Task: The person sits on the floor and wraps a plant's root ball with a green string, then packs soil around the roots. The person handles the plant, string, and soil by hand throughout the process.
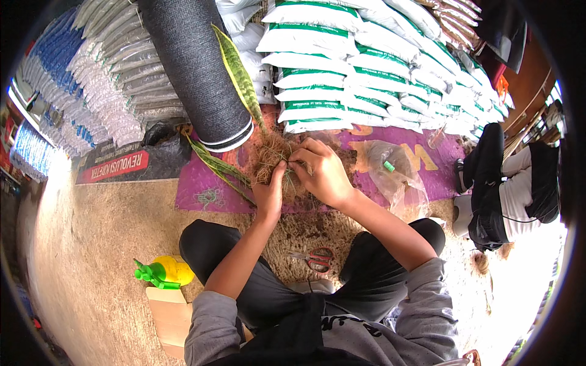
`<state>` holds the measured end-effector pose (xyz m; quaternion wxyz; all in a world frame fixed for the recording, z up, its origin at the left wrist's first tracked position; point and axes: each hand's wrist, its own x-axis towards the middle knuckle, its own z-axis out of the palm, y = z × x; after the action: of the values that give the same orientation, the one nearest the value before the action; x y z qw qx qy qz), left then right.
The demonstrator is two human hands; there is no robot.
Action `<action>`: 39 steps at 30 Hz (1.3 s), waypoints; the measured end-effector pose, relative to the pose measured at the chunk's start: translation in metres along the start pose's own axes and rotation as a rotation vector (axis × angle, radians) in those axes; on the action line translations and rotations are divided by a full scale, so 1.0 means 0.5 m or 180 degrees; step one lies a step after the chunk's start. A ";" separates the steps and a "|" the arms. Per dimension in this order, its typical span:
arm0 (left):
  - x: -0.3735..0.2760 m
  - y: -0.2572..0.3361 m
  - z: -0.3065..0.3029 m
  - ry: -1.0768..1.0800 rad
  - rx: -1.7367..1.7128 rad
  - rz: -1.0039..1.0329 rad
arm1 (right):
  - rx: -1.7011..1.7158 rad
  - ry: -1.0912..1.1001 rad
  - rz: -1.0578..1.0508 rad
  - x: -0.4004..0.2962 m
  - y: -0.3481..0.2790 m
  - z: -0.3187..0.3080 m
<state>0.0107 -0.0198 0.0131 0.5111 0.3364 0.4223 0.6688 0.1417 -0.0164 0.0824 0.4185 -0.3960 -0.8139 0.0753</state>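
A ball of brown coir fibre (268,160) with thin green string around it rests in front of me, over the purple banner. Snake plant leaves (240,75) with yellow edges rise from it, and more leaves (215,164) stick out to the left. My left hand (269,194) grips the ball's near side, thumb pressed on top. With fingertips pinched together, my right hand (322,174) holds a strand of the string at the ball's right side. The pinched strand is partly hidden by the fingers.
Red-handled scissors (318,259) lie between my legs. A yellow spray bottle (171,271) is left, by cardboard (169,315). A plastic bag (396,176) and tangled string (209,198) lie on the purple banner (238,194). Behind are a black mesh roll (197,68) and stacked white sacks (316,73). Another person (499,196) is right.
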 end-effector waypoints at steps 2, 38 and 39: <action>0.002 -0.007 -0.004 0.0020 0.0032 0.0036 | 0.0036 0.0029 0.0084 0.000 -0.006 0.005; 0.028 -0.001 -0.009 0.0358 -0.0895 -0.0586 | 0.1432 -0.0710 0.1391 -0.105 -0.026 0.016; 0.033 -0.001 -0.014 0.0416 -0.0885 -0.0632 | 0.1518 -0.0737 0.1430 -0.112 -0.023 0.019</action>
<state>0.0007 -0.0055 0.0098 0.5876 0.1749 0.3891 0.6875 0.1468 -0.0617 0.0465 0.3771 -0.4451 -0.7080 0.3981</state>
